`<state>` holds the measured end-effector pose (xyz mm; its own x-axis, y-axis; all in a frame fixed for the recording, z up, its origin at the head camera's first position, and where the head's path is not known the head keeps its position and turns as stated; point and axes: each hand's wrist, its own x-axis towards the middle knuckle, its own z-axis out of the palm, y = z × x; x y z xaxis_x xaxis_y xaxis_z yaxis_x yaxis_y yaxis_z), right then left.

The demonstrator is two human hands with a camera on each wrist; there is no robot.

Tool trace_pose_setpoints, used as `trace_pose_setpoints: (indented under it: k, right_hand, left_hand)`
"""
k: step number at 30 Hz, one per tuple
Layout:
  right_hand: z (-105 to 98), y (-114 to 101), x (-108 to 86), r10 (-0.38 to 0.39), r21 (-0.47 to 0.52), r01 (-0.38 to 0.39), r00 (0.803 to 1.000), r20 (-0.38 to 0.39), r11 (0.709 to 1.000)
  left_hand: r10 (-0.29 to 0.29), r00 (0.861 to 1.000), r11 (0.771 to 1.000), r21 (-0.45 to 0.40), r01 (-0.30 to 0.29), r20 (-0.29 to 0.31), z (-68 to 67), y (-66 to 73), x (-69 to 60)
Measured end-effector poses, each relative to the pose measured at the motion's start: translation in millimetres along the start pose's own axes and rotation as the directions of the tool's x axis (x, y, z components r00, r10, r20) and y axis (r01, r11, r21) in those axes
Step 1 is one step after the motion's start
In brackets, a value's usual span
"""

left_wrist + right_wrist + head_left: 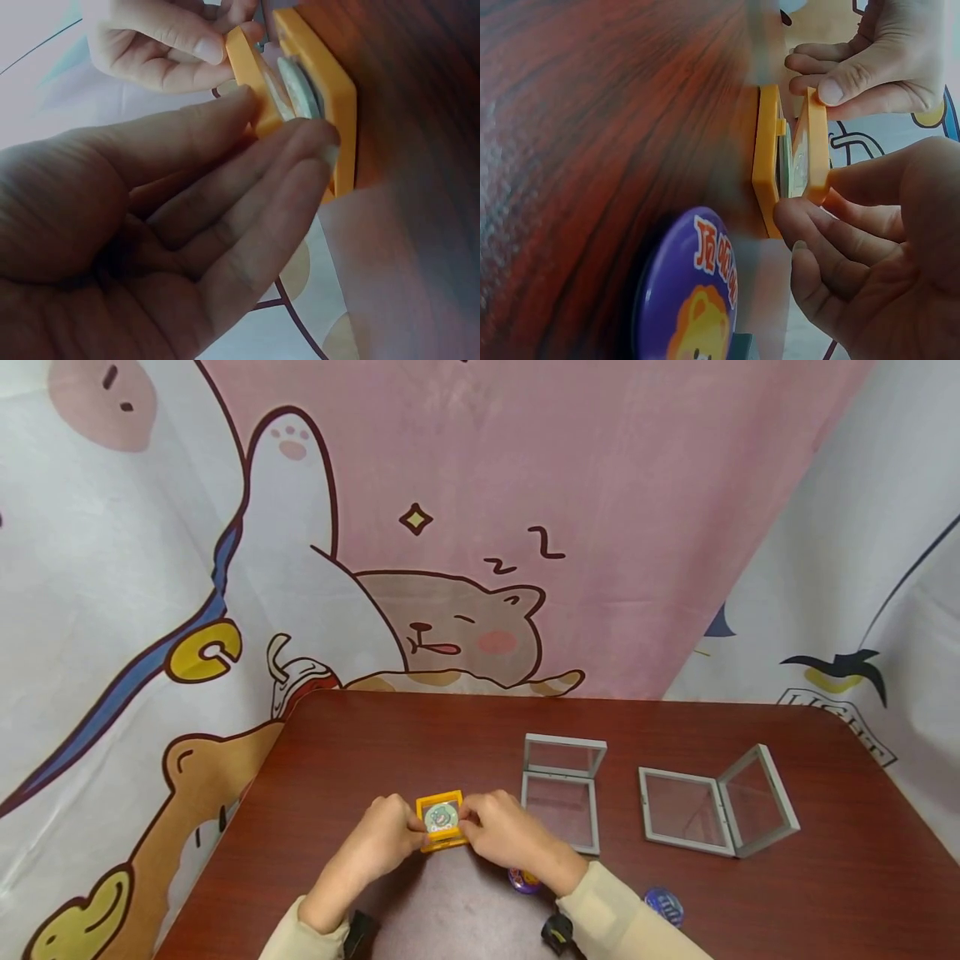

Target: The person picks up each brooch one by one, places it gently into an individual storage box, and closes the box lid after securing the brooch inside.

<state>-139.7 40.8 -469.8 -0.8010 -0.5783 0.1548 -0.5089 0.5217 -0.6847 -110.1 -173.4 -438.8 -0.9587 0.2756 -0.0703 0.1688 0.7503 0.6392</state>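
Note:
Between my two hands, a small yellow hinged display frame (446,844) lies on the table with its lid raised at a narrow angle over the base. A round pale green badge (441,817) sits inside, its edge showing between lid and base in the left wrist view (298,88). My left hand (386,835) pinches one side of the lid (817,146) between thumb and fingers. On the opposite side, my right hand (504,828) pinches the lid as well, fingertips close to the base (766,161).
Two grey hinged frames stand open to the right, one nearer (597,814) and one farther right (726,814). A purple badge (694,292) lies beside my right hand, and a blue badge (664,906) near the right sleeve. A printed cloth (637,527) hangs behind the table.

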Motion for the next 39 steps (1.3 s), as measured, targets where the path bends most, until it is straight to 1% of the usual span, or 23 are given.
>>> trace_pose_setpoints:
  k: [4,11,13,24,31,35,39]
  right_hand:
    - [1.3,-0.1,0.7,0.01,-0.01,-0.009,1.0,0.021,1.0]
    - [3.8,1.1,0.7,0.002,-0.051,0.0,0.999,0.033,0.999]
    - [4.4,1.4,0.6,-0.004,-0.066,0.006,1.0,0.03,0.998]
    - [5.1,0.3,1.0,-0.037,-0.126,0.041,0.999,0.034,0.991]
    - [5.0,-1.2,0.5,-0.046,-0.129,0.05,0.998,0.038,0.99]
    - [5.2,-1.6,-0.1,-0.04,-0.125,0.045,0.998,0.038,0.991]
    - [5.4,-1.7,-0.3,-0.036,-0.122,0.04,0.999,0.04,0.992]
  left_hand:
    - [-0.001,1.0,1.0,0.022,0.001,-0.001,1.6,1.0,0.0]
    - [0.044,0.999,0.998,0.045,-0.044,-0.005,5.6,-1.1,1.7]
    - [0.048,0.999,0.997,0.053,-0.047,-0.006,6.6,-2.1,2.2]
    - [0.026,1.0,0.998,0.06,-0.026,-0.011,7.6,-3.1,1.7]
    - [0.03,0.999,0.995,0.092,-0.029,-0.017,8.0,-2.2,2.1]
    - [0.012,1.0,0.996,0.094,-0.011,-0.014,8.6,-2.9,2.7]
    - [0.01,1.0,0.995,0.097,-0.009,-0.013,9.4,-3.7,3.3]
